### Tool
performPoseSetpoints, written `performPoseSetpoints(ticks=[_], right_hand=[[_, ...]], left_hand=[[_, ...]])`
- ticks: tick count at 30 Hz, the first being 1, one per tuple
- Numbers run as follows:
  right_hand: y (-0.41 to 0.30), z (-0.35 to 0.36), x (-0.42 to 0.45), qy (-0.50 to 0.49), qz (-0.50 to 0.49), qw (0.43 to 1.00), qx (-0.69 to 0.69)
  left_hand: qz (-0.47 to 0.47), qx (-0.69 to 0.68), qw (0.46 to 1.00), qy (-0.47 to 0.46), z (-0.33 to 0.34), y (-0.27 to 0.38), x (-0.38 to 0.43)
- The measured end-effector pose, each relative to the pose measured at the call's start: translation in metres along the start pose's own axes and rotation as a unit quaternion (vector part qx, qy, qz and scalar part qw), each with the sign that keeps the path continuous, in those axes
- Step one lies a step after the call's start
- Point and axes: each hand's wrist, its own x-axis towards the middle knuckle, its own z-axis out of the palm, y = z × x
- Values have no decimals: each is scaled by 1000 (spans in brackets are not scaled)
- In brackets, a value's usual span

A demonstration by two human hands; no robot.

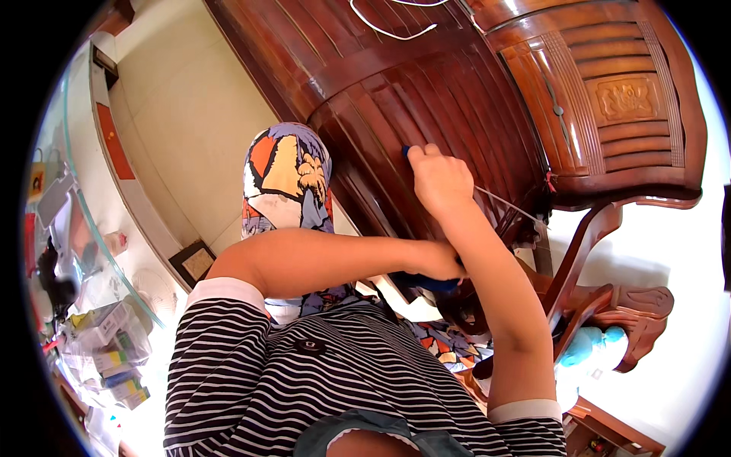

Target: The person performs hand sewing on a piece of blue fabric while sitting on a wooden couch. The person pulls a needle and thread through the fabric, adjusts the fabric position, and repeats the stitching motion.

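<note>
My right hand [442,177] is closed over the slatted dark wooden surface [377,114], with a small dark blue piece [405,151] showing at its fingertips. A thin pale cord or rod [505,204] runs from beside this hand down to the right, towards the furniture's edge. My left hand [438,260] reaches across under my right forearm, its fingers partly hidden. Just below it lies a dark blue item [428,281], perhaps cloth; whether the hand grips it cannot be told.
A white cable [394,35] lies on the wood at the top. A carved wooden cabinet [628,97] stands at the right, above a curved wooden armrest [582,257]. My patterned trouser leg [285,177] is beside the slatted furniture. Bagged boxes [114,365] are at the left.
</note>
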Motion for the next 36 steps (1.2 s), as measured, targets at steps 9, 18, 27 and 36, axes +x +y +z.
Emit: performPoseSetpoints(ticks=[9,18,27,36], right_hand=[[23,14,-37,-58,-31,998,20],[6,16,-41,-91,22,996,-3],[41,-3,-108,-210,116,971,10],[45,19,-114,-212,-61,970,-104]], left_hand=[[-45,79,992,-85,6,-17,4],[39,81,994,-68,10,-34,13],[-60,174,961,-205,12,-8,-3],[-40,244,943,-221,18,-23,3]])
